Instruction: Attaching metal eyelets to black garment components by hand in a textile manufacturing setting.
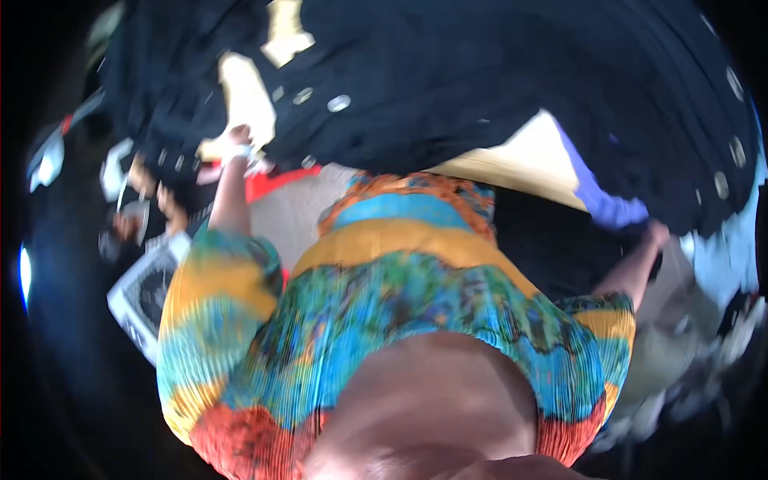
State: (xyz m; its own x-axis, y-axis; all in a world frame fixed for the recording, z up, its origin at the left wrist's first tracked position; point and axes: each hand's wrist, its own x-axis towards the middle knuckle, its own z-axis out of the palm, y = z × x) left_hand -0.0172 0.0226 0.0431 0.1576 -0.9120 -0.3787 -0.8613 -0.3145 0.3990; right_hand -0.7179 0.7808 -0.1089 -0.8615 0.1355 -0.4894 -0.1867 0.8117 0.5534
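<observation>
A wide black cloth [432, 88] spreads out in front of me. My left hand [239, 136] is at the lower end of a cream flat piece [246, 96], its blurred fingers curled closed; what they hold, if anything, cannot be made out. A white band [240, 150] circles that wrist. Far to the right, my right hand [658, 234] is closed at the end of a purple cloth strip [596, 192], which runs along the edge of a cream-and-white panel [524, 164]. Blur hides the exact grip of its fingers.
Another cream piece [286, 32] lies on the black cloth at the far side, near several pale ovals such as one [339, 103]. A red edge [280, 182] shows beside my left forearm. A black-and-white printed item [152, 292] is at the left, pale blue cloth [724, 260] at the right.
</observation>
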